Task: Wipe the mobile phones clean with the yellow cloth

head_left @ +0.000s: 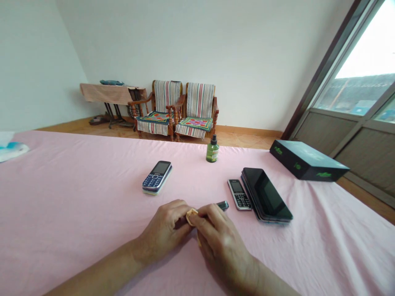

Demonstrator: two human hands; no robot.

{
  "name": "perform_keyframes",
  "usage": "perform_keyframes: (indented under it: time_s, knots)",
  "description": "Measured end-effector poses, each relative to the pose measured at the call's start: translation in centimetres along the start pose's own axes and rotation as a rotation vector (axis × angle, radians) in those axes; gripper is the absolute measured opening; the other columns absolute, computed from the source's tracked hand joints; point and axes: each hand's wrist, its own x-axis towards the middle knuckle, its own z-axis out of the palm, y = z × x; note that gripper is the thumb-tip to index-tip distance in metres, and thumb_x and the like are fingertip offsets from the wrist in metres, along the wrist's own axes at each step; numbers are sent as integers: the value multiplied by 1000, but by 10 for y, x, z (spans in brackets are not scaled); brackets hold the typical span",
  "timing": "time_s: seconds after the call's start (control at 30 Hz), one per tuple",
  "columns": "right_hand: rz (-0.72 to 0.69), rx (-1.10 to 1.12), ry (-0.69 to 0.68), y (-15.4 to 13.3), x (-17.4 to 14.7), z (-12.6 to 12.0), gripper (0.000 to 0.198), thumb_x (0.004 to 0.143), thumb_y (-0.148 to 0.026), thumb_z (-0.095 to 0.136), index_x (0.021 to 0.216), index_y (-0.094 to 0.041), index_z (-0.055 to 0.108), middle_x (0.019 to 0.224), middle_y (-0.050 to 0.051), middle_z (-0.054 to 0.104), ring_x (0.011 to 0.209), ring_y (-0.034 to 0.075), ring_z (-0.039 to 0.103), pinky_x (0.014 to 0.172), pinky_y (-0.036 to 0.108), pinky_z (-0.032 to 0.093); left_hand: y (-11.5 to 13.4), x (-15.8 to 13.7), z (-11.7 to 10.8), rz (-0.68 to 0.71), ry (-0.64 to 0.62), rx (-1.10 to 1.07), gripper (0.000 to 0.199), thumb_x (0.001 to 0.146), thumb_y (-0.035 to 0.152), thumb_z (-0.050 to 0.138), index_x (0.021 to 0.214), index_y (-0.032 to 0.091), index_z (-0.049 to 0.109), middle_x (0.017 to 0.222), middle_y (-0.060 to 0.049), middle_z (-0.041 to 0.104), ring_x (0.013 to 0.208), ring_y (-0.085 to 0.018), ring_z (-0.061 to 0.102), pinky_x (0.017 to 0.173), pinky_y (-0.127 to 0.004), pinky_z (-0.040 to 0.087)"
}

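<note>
My left hand (pixel 171 224) is closed, its fingers curled and mostly hidden around a dark object. My right hand (pixel 226 240) pinches a small yellow cloth (pixel 191 216) and presses it against the fingers of the left. The shiny dark end of a slim object (pixel 223 205) sticks out beyond the right hand; it looks like a mobile phone, but most of it is covered. Ahead and to the left lies a stack of keypad phones (pixel 156 176), a dark blue one on top. On the right, a silver-edged keypad phone (pixel 239 194) lies beside stacked black touchscreen devices (pixel 268 193).
A green bottle (pixel 212 151) with a black cap stands toward the far edge of the pink cloth-covered table (pixel 77 197). At the far right sits a black box (pixel 308 160). A blue-and-white packet (pixel 12 151) lies at far left. Two wooden armchairs (pixel 197 105) stand beyond.
</note>
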Motion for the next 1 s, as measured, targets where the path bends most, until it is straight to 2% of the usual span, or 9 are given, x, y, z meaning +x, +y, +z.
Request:
perform_keyframes:
  time_s: [0.1,0.23,0.47,0.57,0.73,1.0]
  knots:
    - [127,51,12,7,-2,1,31,93,-6,42,113,-15,64,92,11,59,82,21,57,70,34,53,-1,2,-3,-26,-1,13,18,90,25,58,74,16,61,69,0,55,67,-15,52,59,-23,36]
    - [221,115,124,22,-2,-5,32,91,-5,42,111,-13,66,90,9,56,79,19,58,70,31,51,-2,5,-7,-32,-16,16,14,90,24,59,80,17,65,72,-1,59,69,-16,55,62,-23,38]
    - [460,152,294,47,2,-13,25,91,-22,50,94,-14,73,80,6,55,71,17,56,63,29,45,-4,5,-8,-69,-7,38,11,88,25,61,84,17,68,76,-2,63,73,-17,58,66,-24,40]
    - [519,173,298,52,2,-13,28,91,-28,51,85,-13,73,77,6,56,68,17,56,59,28,43,-7,5,-7,-95,9,41,11,88,25,61,86,17,69,77,-2,64,73,-17,59,66,-23,40]
    - [598,191,273,55,3,-13,32,90,-33,50,82,-12,73,76,7,58,69,18,57,59,28,41,-9,5,-6,-123,22,21,14,87,27,61,85,17,70,76,-2,65,73,-18,60,66,-23,41]
    - [674,227,194,52,1,-14,30,83,-26,52,62,-15,69,63,3,54,60,16,52,56,28,34,-8,7,-7,-170,44,-32,19,86,30,60,86,15,71,78,-4,68,74,-19,62,66,-24,44]
